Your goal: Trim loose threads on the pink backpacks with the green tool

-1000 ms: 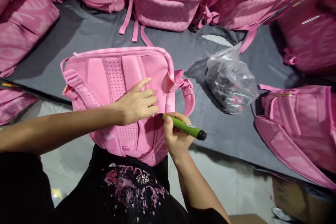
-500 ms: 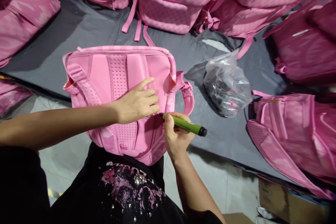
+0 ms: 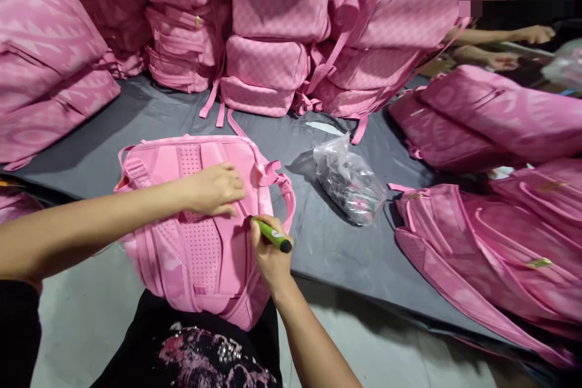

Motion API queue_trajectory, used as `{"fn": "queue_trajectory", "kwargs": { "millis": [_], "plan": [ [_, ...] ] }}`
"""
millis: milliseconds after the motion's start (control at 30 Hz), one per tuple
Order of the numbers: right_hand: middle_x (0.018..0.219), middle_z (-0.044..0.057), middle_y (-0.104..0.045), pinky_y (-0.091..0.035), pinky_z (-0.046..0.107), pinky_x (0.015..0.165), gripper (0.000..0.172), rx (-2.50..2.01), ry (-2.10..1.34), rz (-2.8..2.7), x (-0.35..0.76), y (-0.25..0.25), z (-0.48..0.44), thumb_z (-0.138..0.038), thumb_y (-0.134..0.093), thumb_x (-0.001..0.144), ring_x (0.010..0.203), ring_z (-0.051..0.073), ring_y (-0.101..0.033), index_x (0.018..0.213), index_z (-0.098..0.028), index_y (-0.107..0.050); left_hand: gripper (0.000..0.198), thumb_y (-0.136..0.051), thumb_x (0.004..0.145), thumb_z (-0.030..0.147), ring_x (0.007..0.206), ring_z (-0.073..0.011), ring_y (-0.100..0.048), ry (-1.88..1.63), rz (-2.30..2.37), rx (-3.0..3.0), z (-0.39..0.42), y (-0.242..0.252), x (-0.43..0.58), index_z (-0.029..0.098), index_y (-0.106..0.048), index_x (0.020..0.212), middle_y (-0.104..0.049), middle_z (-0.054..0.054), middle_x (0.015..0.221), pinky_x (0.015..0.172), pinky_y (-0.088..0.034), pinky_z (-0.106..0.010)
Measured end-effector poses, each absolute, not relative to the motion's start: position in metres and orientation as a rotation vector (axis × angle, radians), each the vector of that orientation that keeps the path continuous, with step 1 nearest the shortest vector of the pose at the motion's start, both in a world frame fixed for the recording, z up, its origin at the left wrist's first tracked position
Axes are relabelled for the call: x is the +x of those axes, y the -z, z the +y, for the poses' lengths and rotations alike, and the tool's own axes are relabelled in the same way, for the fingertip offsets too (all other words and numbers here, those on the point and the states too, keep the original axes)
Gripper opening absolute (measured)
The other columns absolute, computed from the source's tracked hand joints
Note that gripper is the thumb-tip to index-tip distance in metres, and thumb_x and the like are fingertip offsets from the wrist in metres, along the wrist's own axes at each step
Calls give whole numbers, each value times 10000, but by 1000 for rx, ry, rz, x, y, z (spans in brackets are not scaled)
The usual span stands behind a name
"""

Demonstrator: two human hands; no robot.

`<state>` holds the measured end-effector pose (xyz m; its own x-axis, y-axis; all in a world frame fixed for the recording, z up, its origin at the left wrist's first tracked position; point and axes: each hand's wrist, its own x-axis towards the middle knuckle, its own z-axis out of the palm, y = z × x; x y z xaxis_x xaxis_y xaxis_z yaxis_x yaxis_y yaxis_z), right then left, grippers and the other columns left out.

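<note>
Pinching the green marker [image 3: 274, 236] in my right hand [image 3: 273, 257], I should steady the pink backpack [image 3: 200, 257] over the bench's [image 3: 345, 270] near edge with my loosely spread left hand [image 3: 216, 190].

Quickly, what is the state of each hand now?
Left hand: fingers bent over the pink backpack; grip cannot be told.
Right hand: closed, holding the green marker.
</note>
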<state>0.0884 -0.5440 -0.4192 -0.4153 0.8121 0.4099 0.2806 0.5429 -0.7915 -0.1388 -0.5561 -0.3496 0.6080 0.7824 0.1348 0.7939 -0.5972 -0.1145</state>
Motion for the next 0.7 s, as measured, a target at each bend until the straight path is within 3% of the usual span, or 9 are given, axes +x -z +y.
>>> {"fn": "queue_trajectory", "kwargs": {
  "millis": [133,233,333,433,567,700],
  "plan": [
    [714,19,-703,-548,261,551,183,-864,-843,-1890,101,422,-546,-327,-577,945,546,141,-651,919,-178,-679,384,-764,816,523,749,-192,-591,31,-1503,-2583,-554,332,-131,163,-641,764,-716,-37,783,797,-320,-359],
    [955,84,-774,-624,317,720,233,-664,-664,-1778,114,407,-549,-267,-601,943,785,200,-755,1146,-178,-673,323,-772,829,429,740,-181,-598,202,-1515,-2538,-574,306,-101,157,-625,738,-715,-31,776,770,-307,-357],
    [1110,103,-767,-631,378,849,366,-436,-414,-1764,127,379,-554,-219,-641,916,987,251,-754,1283,-222,-639,239,-772,830,337,729,-183,-602,320,-1513,-2522,-604,275,-59,158,-624,774,-711,-22,777,744,-303,-355],
    [1076,78,-780,-638,346,801,447,-314,-356,-1815,138,358,-554,-179,-637,913,914,226,-767,1352,-255,-599,171,-738,847,296,708,-183,-601,394,-1643,-2511,-626,260,-30,165,-639,799,-702,-14,756,726,-317,-349],
    [963,55,-790,-622,310,748,359,-179,-438,-1946,133,363,-536,-157,-623,912,822,191,-762,1262,-239,-640,163,-708,877,317,760,-188,-630,289,-1879,-2423,-618,276,-43,163,-673,836,-715,-25,799,759,-362,-340],
    [955,74,-784,-612,338,760,237,-195,-525,-2056,112,391,-514,-197,-596,930,834,196,-752,1154,-209,-673,226,-659,926,365,864,-202,-642,52,-1896,-2387,-596,303,-97,147,-689,874,-729,-56,871,980,-365,-421]
  ]
}}
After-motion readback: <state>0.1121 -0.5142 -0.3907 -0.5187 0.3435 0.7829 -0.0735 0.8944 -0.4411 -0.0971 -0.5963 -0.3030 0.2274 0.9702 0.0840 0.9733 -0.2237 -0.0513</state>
